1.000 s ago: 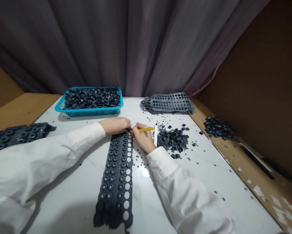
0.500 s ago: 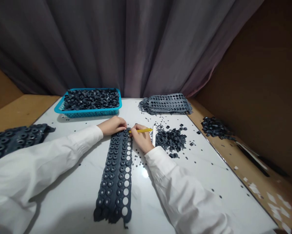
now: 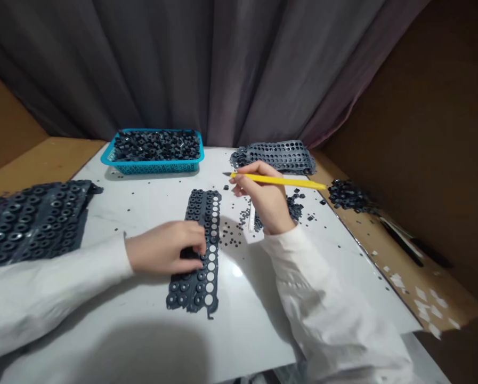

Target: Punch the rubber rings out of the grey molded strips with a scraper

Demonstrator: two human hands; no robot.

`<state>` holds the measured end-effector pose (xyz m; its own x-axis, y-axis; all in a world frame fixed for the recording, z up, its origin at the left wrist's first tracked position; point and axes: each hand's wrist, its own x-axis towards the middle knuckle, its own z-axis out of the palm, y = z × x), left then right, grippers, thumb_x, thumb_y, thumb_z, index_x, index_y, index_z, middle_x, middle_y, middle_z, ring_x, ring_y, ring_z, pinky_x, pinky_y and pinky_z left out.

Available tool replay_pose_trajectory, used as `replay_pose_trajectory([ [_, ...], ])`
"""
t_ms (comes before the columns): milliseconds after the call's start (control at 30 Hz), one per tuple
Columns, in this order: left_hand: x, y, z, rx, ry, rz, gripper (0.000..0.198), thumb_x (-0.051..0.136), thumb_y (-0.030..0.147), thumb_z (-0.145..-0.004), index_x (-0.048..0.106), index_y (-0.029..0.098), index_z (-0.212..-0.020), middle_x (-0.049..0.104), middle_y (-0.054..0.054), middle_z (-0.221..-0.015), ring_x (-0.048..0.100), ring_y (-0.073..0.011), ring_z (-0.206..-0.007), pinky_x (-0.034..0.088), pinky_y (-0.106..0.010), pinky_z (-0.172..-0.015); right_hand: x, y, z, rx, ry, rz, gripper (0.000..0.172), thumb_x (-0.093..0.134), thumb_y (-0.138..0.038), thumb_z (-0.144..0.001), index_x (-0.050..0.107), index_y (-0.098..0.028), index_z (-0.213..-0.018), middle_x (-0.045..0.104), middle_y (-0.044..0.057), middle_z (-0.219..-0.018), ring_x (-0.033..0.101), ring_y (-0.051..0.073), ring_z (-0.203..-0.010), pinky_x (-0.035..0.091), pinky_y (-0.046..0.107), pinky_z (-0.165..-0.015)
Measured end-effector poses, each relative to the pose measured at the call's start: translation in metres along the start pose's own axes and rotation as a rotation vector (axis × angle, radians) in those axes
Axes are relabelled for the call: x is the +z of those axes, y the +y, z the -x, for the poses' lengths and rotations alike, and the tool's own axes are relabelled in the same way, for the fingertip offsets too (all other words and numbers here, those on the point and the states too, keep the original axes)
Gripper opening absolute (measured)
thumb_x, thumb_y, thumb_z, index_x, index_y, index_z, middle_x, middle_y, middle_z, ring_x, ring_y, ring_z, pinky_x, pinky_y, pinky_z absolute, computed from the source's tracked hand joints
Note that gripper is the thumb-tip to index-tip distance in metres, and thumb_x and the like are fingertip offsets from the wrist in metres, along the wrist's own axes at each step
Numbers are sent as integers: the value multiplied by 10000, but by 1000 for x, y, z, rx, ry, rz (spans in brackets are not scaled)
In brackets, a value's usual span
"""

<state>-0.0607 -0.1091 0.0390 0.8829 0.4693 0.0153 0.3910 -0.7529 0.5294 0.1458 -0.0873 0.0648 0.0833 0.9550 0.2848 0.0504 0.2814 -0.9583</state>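
A dark grey rubber strip (image 3: 194, 290) with rows of ring-shaped washers lies lengthwise on the white tabletop. Along its right side runs a column of round holes. My left hand (image 3: 164, 245) is over the middle of the strip, fingers bent and thumb apart, holding nothing I can see; whether it touches the strip is unclear. Raised to the strip's right, my right hand (image 3: 268, 197) grips a yellow craft knife (image 3: 290, 182), its dark pointed tip facing left. Below that hand, a white-handled tool (image 3: 252, 217) lies beside a heap of small black rubber pieces (image 3: 294, 209), partly hidden.
A blue basket (image 3: 154, 167) full of black pieces stands at the back left. Perforated sheets (image 3: 278, 156) are stacked at the back right. More washer strips (image 3: 34, 224) lie on the left. Black pieces (image 3: 346, 196) and a dark tool (image 3: 402, 242) rest on the right-hand cardboard.
My right hand has lifted off the strip, rightward, with the knife. My left hand has come from the strip's far end back to its middle. The view has shifted; the strip appears farther away.
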Motion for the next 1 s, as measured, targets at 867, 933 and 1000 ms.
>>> replay_pose_trajectory([
  [867, 67, 47, 38, 38, 96, -357, 179, 470, 187, -873, 644, 148, -876, 590, -64, -807, 524, -191, -778, 443, -309, -696, 9, 38, 158, 147, -330, 346, 84, 549, -125, -594, 508, -167, -535, 513, -34, -497, 420, 83, -468, 307, 191, -448],
  [933, 72, 49, 38, 83, 95, -498, 190, 446, 147, -876, 630, 126, -833, 580, -70, -773, 516, -200, -746, 438, -326, -670, 10, 37, 157, 142, -343, 358, 92, 548, -118, -591, 504, -166, -526, 495, -38, -486, 409, 80, -467, 296, 188, -445],
  [1000, 77, 50, 38, 131, 96, -607, 185, 436, 105, -867, 614, 110, -816, 577, -77, -755, 512, -206, -724, 434, -332, -645, 10, 37, 156, 133, -358, 360, 95, 544, -117, -596, 503, -164, -525, 494, -37, -488, 408, 79, -469, 294, 188, -445],
])
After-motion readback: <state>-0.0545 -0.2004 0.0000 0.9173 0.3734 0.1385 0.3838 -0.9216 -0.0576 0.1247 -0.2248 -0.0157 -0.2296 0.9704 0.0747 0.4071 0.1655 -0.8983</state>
